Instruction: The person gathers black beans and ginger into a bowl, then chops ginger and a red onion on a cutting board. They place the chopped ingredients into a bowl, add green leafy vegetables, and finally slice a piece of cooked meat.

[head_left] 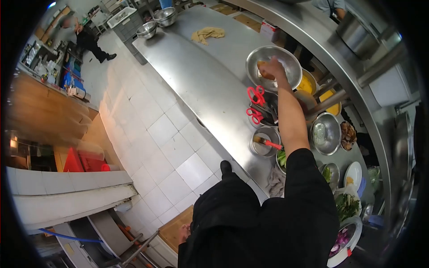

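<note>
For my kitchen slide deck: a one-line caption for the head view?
Right hand holding an orange food piece over a steel bowl on the steel counter.

A commercial kitchen: a long stainless-steel table point(196, 76) runs from twelve o'clock to four, crowded with steel bowls point(273, 62), red-handled scissors point(256, 94) and plates of chopped vegetables point(346, 206). White floor tiles point(152, 134) fill the centre, and stacked mixing bowls point(164, 16) stand at twelve.

Left hand point(183, 232) mostly hidden behind torso; purple-filled plate point(346, 250) cut off.
</note>
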`<state>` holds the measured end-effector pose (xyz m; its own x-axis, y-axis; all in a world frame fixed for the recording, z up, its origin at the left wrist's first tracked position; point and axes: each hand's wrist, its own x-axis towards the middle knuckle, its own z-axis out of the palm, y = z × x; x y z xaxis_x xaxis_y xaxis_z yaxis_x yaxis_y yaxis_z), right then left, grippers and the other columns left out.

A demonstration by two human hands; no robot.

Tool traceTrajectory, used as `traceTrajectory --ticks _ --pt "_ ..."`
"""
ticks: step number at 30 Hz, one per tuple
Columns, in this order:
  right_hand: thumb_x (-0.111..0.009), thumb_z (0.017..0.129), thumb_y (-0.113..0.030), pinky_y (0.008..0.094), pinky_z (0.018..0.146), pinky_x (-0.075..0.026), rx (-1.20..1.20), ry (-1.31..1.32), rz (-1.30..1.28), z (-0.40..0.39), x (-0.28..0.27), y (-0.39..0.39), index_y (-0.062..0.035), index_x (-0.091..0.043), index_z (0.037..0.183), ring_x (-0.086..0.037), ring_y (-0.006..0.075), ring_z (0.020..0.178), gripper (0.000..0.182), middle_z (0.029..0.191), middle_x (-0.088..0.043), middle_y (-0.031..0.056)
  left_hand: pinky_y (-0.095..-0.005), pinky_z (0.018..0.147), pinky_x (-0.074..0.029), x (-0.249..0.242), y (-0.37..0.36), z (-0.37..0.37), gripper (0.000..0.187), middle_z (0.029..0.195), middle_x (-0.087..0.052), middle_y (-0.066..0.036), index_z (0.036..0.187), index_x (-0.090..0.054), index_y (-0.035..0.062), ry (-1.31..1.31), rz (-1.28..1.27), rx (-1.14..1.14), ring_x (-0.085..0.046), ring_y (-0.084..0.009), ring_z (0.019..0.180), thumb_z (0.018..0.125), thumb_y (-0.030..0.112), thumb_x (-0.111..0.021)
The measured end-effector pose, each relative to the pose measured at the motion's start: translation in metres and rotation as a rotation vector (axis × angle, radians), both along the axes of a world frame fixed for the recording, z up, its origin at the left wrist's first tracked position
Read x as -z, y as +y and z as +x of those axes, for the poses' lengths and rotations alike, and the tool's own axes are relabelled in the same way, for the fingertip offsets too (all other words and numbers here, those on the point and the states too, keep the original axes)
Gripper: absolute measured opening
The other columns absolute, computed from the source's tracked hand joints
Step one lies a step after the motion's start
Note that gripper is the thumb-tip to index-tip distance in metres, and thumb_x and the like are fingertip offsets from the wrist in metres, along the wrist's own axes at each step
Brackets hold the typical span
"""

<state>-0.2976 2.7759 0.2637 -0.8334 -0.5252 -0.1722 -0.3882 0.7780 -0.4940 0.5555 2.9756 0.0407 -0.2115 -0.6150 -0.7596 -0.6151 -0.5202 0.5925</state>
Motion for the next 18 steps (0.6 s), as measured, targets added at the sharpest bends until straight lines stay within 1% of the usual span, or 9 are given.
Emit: traceTrajectory --ticks 2,4,5,7,10,14,15,16,18 --pt "-0.076 0.066 -0.032 0.0560 0.088 -0.047 0.015 0.060 -0.340 -0.011 0.003 0.013 -0.0094 -0.033 0.141 -0.054 0.0415 0.117 0.090 0.131 -0.051 0.0223 -0.0239 0.049 -0.040 0.006 -0.012 0.013 0.013 0.074 -0.058 0.002 0.092 -0.063 0.0109 0.004 0.037 0.005 -0.050 -0.0121 0.053 0.093 0.019 -0.053" --pt "-0.076 0.068 -0.033 0.0577 0.090 -0.046 0.174 -0.580 -0.961 0.073 -0.074 0.053 -0.0098 -0.032 0.142 -0.053 0.0395 0.119 0.090 0.133 -0.050 0.0215 -0.0239 0.049 -0.041 0.020 -0.025 0.022 0.011 0.074 -0.058 0.002 0.091 -0.063 0.0113 0.056 0.054 -0.011 -0.051 -0.0120 0.053 0.092 0.018 -0.054" --pt "-0.069 0.081 -0.045 0.0613 0.091 -0.044 0.074 -0.666 -1.122 0.093 -0.078 0.068 -0.0121 -0.026 0.147 -0.044 0.0445 0.126 0.086 0.145 -0.038 0.0222 -0.0254 0.051 -0.043 0.027 -0.034 0.027 0.011 0.076 -0.059 0.001 0.093 -0.063 0.0112 0.022 0.131 -0.140 -0.054 -0.0120 0.057 0.091 0.018 -0.054" --pt "-0.062 0.080 -0.058 0.0620 0.091 -0.044 -0.098 -0.857 -1.360 0.138 -0.072 0.095 -0.0136 -0.028 0.146 -0.045 0.0444 0.126 0.087 0.143 -0.040 0.0214 -0.0286 0.055 -0.047 0.034 -0.055 0.035 0.012 0.080 -0.060 0.001 0.096 -0.062 0.0113 -0.026 0.201 -0.316 -0.056 -0.0124 0.063 0.090 0.019 -0.056" --pt "-0.042 0.074 -0.083 0.0660 0.088 -0.045 -0.207 -1.199 -1.758 0.206 -0.052 0.104 -0.0182 -0.037 0.142 -0.049 0.0452 0.120 0.095 0.138 -0.047 0.0194 -0.0337 0.061 -0.049 0.028 -0.075 0.038 0.016 0.085 -0.060 0.001 0.101 -0.062 0.0118 -0.019 0.113 -0.141 -0.057 -0.0136 0.072 0.089 0.022 -0.059" --pt "-0.044 0.073 -0.083 0.0670 0.083 -0.047 -0.387 -1.218 -1.927 0.327 -0.023 0.145 -0.0190 -0.059 0.118 -0.054 0.0458 0.113 0.079 0.127 -0.055 0.0177 -0.0405 0.070 -0.053 0.026 -0.072 0.036 0.025 0.092 -0.062 0.000 0.108 -0.061 0.0125 0.007 0.115 0.098 -0.058 -0.0151 0.083 0.087 0.025 -0.063" --pt "-0.056 0.069 -0.080 0.0645 0.084 -0.047 -0.307 -1.528 -1.928 0.362 -0.016 0.168 -0.0152 -0.046 0.133 -0.058 0.0347 0.109 0.091 0.124 -0.057 0.0110 -0.0423 0.072 -0.053 0.027 -0.067 0.039 0.025 0.093 -0.062 0.000 0.108 -0.061 0.0125 -0.011 0.149 0.140 -0.059 -0.0166 0.085 0.087 0.026 -0.064" --pt "-0.056 0.075 -0.075 0.0659 0.085 -0.046 -0.351 -1.619 -1.994 0.388 -0.012 0.191 -0.0158 -0.050 0.129 -0.058 0.0343 0.110 0.080 0.120 -0.059 0.0107 -0.0440 0.074 -0.053 0.028 -0.062 0.041 0.026 0.093 -0.062 -0.001 0.108 -0.061 0.0124 -0.028 0.181 0.184 -0.059 -0.0180 0.087 0.088 0.028 -0.064" --pt "-0.062 0.084 -0.052 0.0588 0.091 -0.047 -0.191 -1.458 -1.974 0.419 -0.017 0.268 -0.0142 -0.049 0.130 -0.056 0.0339 0.112 0.061 0.123 -0.057 0.0121 -0.0452 0.075 -0.053 0.042 -0.053 0.045 0.027 0.097 -0.062 -0.002 0.111 -0.060 0.0128 -0.018 0.220 0.402 -0.059 -0.0188 0.090 0.088 0.028 -0.063"
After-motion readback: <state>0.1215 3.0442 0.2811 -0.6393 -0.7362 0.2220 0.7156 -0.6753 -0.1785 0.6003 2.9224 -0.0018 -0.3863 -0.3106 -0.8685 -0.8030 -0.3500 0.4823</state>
